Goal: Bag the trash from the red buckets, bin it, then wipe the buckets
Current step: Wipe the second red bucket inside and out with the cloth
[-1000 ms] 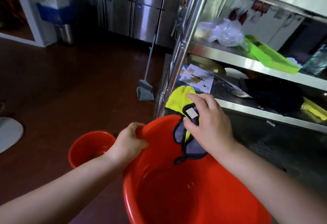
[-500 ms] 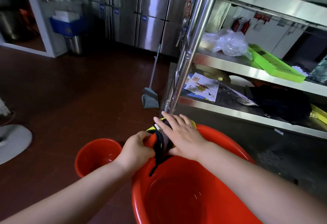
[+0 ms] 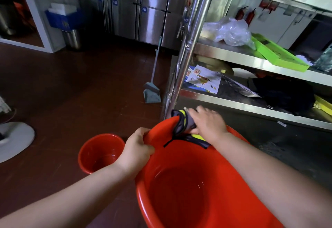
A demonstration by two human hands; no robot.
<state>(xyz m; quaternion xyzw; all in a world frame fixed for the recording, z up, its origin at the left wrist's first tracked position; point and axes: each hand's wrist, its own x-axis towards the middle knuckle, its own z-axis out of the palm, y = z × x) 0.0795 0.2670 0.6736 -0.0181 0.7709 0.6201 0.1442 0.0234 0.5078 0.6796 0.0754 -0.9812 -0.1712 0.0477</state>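
A large red bucket (image 3: 181,188) fills the lower middle of the head view, its inside bare. My left hand (image 3: 136,148) grips its near left rim, fingers curled over the edge. My right hand (image 3: 208,124) presses a grey and yellow cloth (image 3: 181,121) down on the far rim, the cloth draped over the edge and partly hidden under my fingers. A smaller red bucket (image 3: 100,153) stands on the floor to the left, with nothing visible inside.
A steel shelf rack (image 3: 251,56) stands close on the right, its post (image 3: 183,62) just beyond the bucket. It holds a clear plastic bag (image 3: 228,30), a green tray (image 3: 276,55) and papers. A dustpan (image 3: 151,94) leans nearby. A white fan base (image 3: 14,139) sits at left.
My right hand carried the cloth from above the bucket down onto its far rim, then slid it rightwards along the rim. My left hand kept its grip on the rim.
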